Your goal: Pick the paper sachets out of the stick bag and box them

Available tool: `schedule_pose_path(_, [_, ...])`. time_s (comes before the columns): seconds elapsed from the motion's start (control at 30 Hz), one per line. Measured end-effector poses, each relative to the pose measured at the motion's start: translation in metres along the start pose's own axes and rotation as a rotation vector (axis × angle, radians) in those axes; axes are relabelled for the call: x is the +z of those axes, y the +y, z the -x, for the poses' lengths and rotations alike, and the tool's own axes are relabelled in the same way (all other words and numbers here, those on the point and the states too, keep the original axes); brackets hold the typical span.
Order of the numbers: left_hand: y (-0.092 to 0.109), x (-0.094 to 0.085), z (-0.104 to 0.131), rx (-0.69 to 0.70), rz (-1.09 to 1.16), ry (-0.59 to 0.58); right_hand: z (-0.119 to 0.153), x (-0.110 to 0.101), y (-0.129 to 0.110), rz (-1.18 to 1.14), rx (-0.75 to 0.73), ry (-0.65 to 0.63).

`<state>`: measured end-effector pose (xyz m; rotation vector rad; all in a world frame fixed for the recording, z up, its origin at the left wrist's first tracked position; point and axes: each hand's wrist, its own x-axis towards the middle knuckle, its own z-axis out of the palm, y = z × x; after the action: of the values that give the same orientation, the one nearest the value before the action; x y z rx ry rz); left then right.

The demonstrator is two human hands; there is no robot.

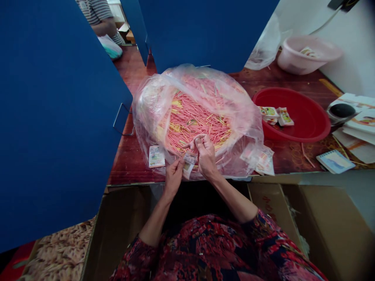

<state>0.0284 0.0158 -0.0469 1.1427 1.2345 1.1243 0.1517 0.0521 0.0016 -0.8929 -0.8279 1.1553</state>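
My left hand [173, 177] pinches a small printed plastic packet [189, 163] by its left edge, just in front of a big clear plastic bag [148, 99]. Heaped in the open bag are many thin pink and yellow sticks [197, 111]. My right hand [206, 157] is at the bag's front edge, right of the packet, its fingers curled together; whatever lies between them is too small to make out. Another printed packet [156, 156] lies to the left of my hands. More packets [264, 160] rest at the bag's right front corner.
Right of the bag stands a red basin [310, 123] with several small packs [284, 117] inside. Behind it is a pale pink basin [299, 64]. A small notebook [335, 160] lies near the front edge. Blue panels [58, 117] rise at left and back; a person's striped sleeve [98, 11] shows beyond.
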Motion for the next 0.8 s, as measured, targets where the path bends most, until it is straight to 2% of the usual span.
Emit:
schedule_pose_path(0.1, [-0.001,0.002,-0.002,0.019,0.03,0.038,0.006,-0.001,0.001,0.034,0.025,-0.042])
schedule_pose_path(0.27, [-0.003,0.007,-0.009,0.037,0.16,0.088,0.013,-0.003,-0.009,0.229,0.03,-0.179])
schedule_pose_path(0.4, [0.001,0.009,-0.016,0.001,0.363,0.153,0.015,-0.006,-0.011,0.278,-0.002,-0.105])
schedule_pose_path(0.63, [0.018,0.004,-0.02,-0.067,0.558,0.065,0.016,-0.013,-0.006,0.343,-0.028,-0.075])
schedule_pose_path(0.8, [0.018,0.001,-0.023,-0.144,0.618,0.104,0.015,-0.016,-0.007,0.274,-0.003,-0.072])
